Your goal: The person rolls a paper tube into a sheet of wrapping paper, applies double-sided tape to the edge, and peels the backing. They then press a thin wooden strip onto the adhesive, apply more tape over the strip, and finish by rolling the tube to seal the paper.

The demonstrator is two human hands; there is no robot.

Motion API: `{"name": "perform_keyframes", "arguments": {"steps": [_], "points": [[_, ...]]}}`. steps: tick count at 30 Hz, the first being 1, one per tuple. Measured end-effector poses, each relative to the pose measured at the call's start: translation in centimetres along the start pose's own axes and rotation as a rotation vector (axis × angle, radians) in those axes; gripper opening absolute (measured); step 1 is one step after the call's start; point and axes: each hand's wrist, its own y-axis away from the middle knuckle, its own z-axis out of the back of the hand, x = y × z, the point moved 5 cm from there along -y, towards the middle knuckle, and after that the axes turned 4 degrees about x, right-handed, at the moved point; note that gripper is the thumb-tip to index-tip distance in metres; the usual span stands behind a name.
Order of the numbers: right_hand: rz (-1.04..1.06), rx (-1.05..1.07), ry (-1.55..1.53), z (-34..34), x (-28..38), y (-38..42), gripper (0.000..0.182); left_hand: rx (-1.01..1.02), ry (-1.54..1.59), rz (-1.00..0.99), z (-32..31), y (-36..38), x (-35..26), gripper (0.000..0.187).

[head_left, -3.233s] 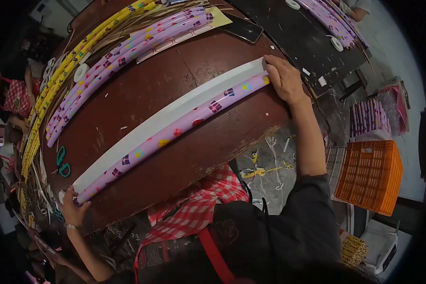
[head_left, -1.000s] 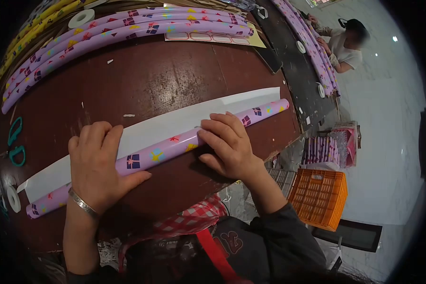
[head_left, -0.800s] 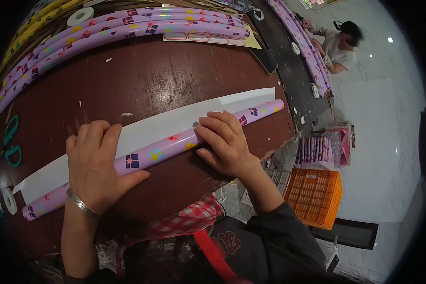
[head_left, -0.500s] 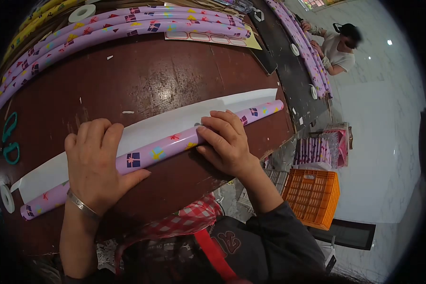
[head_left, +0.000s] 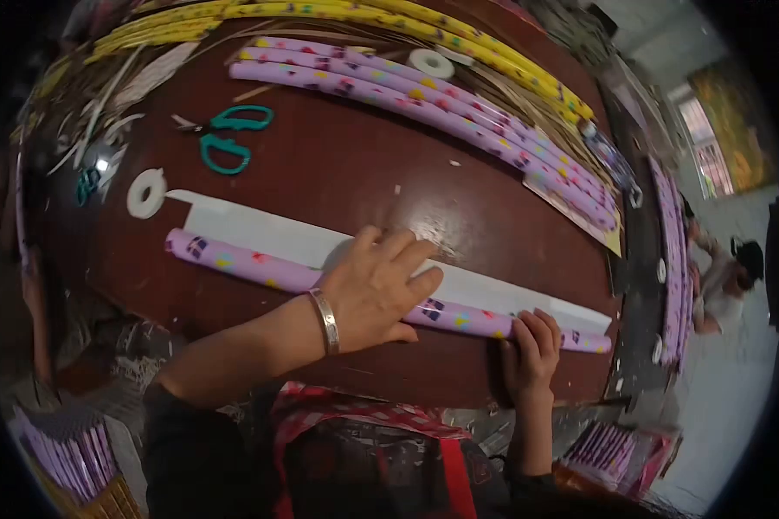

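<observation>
Across the upper middle of the frame I saw finished purple rolls [head_left: 424, 99] lying side by side on the brown desk [head_left: 337, 164], with yellow rolls [head_left: 459, 39] beyond them. Teal scissors [head_left: 225, 143] lay at upper left, near a white tape ring [head_left: 146, 192]. Another tape ring [head_left: 430, 62] sat among the rolls.
</observation>
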Motion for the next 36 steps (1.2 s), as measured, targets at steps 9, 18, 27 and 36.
{"name": "perform_keyframes", "arguments": {"steps": [9,18,27,36], "points": [[0.142,0.092,0.019,1.3,0.4,-2.3,0.042,-0.212,-0.079,0.349,3.6,12.4,5.1,0.049],[0.734,0.105,-0.143,-4.1,13.3,-23.3,0.037,-0.226,-0.102,0.394,2.6,13.2,6.3,0.044],[0.711,0.268,-0.144,-16.7,20.9,-34.5,0.036,-0.217,-0.072,0.429,2.8,13.8,7.5,0.043],[0.716,0.585,-0.089,-15.7,19.4,-37.6,0.048,-0.341,-0.109,0.459,5.3,17.2,9.3,0.034]]}}
